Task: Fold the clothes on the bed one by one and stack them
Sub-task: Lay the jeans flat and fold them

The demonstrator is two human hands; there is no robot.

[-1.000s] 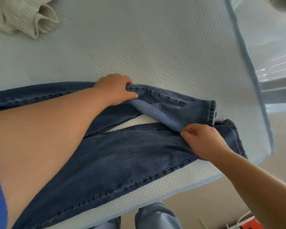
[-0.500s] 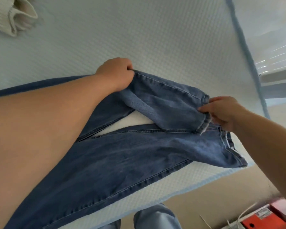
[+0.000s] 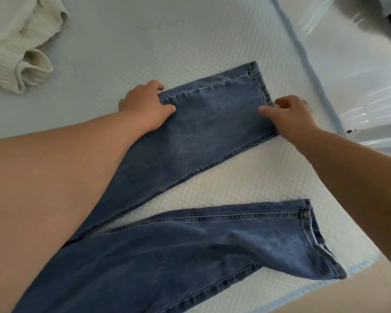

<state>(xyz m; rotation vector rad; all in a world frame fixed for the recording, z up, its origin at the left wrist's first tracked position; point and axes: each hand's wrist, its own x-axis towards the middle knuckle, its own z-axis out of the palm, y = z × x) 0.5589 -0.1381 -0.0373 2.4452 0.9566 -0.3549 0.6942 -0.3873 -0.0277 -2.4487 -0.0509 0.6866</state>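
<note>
jeans (image 3: 190, 256) being spread flat on bed (image 3: 167, 41), unfolded | left hand (image 3: 145, 109) pinching far leg's seam, right hand (image 3: 291, 116) relaxed at hem | cream knit garment (image 3: 16, 48) being left unfolded; nothing stacked

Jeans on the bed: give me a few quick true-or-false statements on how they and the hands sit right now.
1. The jeans lie with both legs spread apart. True.
2. The left hand grips the far leg's edge. True.
3. The right hand is on the near leg. False: it is at the far leg's hem.
4. The cream garment lies on top of the jeans. False: it lies apart, at the bed's far left.
</note>
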